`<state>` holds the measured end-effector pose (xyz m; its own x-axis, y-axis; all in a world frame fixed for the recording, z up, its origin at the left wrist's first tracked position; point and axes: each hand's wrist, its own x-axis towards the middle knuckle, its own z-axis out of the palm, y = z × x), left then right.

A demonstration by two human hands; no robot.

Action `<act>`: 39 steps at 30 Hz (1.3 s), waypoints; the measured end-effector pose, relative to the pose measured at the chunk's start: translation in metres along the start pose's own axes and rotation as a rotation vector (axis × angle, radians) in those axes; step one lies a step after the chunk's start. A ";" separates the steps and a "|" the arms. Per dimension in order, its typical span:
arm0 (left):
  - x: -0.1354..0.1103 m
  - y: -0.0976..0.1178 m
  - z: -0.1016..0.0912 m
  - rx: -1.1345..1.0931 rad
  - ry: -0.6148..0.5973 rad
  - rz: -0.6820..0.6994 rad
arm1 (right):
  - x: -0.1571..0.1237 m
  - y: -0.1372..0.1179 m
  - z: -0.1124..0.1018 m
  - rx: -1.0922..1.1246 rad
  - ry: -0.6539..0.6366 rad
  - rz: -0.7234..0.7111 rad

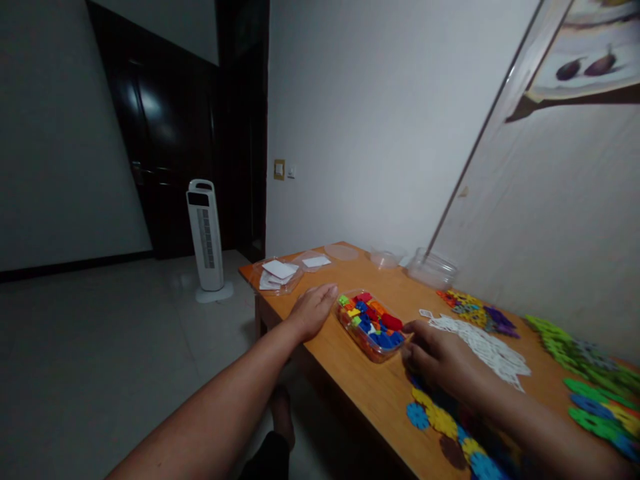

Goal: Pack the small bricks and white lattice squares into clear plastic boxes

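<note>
A clear plastic box (pixel 367 347) on the wooden table is full of small red, blue, orange, yellow and green building blocks (pixel 373 320). My left hand (pixel 314 312) is at the table's front edge, just left of the box, with its fingers stretched out and nothing visible in it. At the box's right end, my right hand (pixel 437 353) has loosely bent fingers, the index fingertip by the box's corner; whether it touches is unclear. Beneath and in front of that hand lie yellow flower-shaped discs (pixel 440 421) and a blue disc (pixel 417 415).
White plastic pieces (pixel 487 347) are spread right of the box, with green pieces (pixel 565 350) beyond. Yellow, orange and purple pieces (pixel 473 310) lie by the wall. Clear containers (pixel 433 269) stand at the back; white cards (pixel 280 270) lie far left. A tower heater or fan (pixel 206 240) stands on the floor.
</note>
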<state>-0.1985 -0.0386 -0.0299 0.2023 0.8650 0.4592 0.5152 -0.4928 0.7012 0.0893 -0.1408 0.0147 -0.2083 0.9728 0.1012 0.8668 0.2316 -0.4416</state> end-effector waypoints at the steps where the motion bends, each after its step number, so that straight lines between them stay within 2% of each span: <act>1: 0.000 0.001 0.000 -0.009 -0.006 0.013 | 0.003 0.003 0.000 0.009 0.054 0.050; 4: -0.001 0.004 -0.001 -0.041 -0.039 0.040 | 0.008 0.005 0.001 0.072 0.175 0.208; 7: -0.004 0.006 -0.004 -0.069 -0.077 0.021 | 0.010 0.001 0.007 0.215 0.140 0.332; 11: -0.007 0.007 -0.002 -0.132 -0.060 -0.006 | 0.013 -0.002 0.017 0.356 0.099 0.374; 15: -0.007 0.013 0.011 -0.312 -0.035 -0.122 | 0.018 -0.003 0.022 0.343 0.165 0.416; 18: -0.006 0.023 0.020 -0.350 0.031 -0.198 | 0.018 -0.003 0.022 0.283 0.242 0.405; 22: -0.011 0.033 0.023 -0.326 0.101 -0.244 | 0.012 -0.007 0.022 0.242 0.304 0.340; 29: -0.020 0.031 0.021 -0.121 0.145 -0.263 | 0.010 -0.012 0.019 0.234 0.257 0.336; 32: -0.022 0.035 0.020 -0.040 0.121 -0.259 | 0.009 -0.011 0.017 0.228 0.253 0.341; 39: -0.030 0.047 0.017 0.070 0.154 -0.279 | 0.006 -0.011 0.017 0.259 0.277 0.330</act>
<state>-0.1663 -0.0861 -0.0200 -0.0802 0.9385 0.3359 0.5905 -0.2268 0.7746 0.0709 -0.1373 0.0048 0.2169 0.9666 0.1364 0.7181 -0.0634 -0.6930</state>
